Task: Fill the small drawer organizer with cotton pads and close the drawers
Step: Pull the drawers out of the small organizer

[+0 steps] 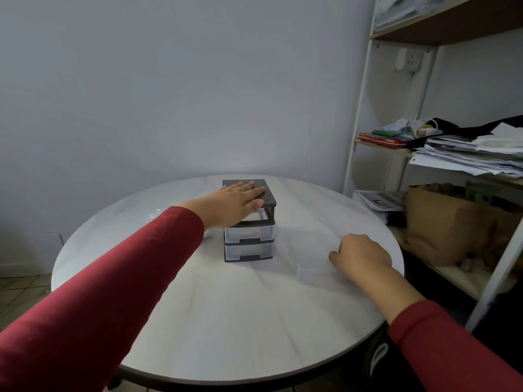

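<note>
small drawer organizer [249, 222] stands near the centre of the round white counter [198, 321], toward its far side. it is a dark-framed upright stack, long axis vertical, drawer fronts facing the person. the two lower clear drawers sit flush in the frame; the top bay appears empty, with no drawer front visible in it. left hand [240, 202] lies flat and open on the organizer's top panel, fingers spread, steadying it and gripping nothing. right hand [360, 256] rests on the counter to the right of the organizer, well apart from it, fingers curled down over a pale translucent box [307, 274], possibly the removed top drawer; whether it is actually gripped cannot be told. no cotton pads can be made out; the box contents are too faint to read. judged step: early, with the top bay open and filling or refitting pending. next move calls for the right hand to bring the box level with the empty bay, front edge outward, and slide it in straight while the left hand holds the frame against tipping.
</note>
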